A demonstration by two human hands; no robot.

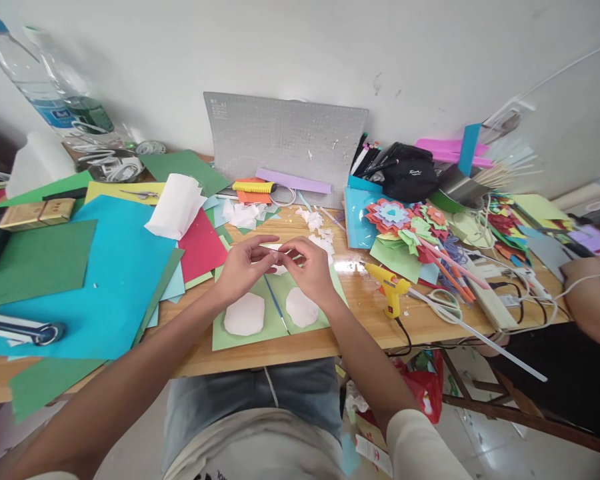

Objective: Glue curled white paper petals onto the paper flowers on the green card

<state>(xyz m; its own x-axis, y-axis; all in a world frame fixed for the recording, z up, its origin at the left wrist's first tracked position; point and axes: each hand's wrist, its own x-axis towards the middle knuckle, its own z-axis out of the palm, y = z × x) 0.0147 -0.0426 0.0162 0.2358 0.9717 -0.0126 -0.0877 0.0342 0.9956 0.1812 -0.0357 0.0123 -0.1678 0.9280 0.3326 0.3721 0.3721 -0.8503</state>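
Observation:
My left hand and my right hand meet above a light green sheet on the wooden table. Both pinch a small white paper piece between their fingertips. On the green sheet below lie two white paper cut-outs, one under my left wrist and one under my right hand. A thin blue stick lies between them.
Blue, green and red sheets cover the left side. A yellow glue gun, scissors and paper flowers lie right. A grey cutting mat leans on the wall. Two water bottles stand far left. Another person's arm rests at the right.

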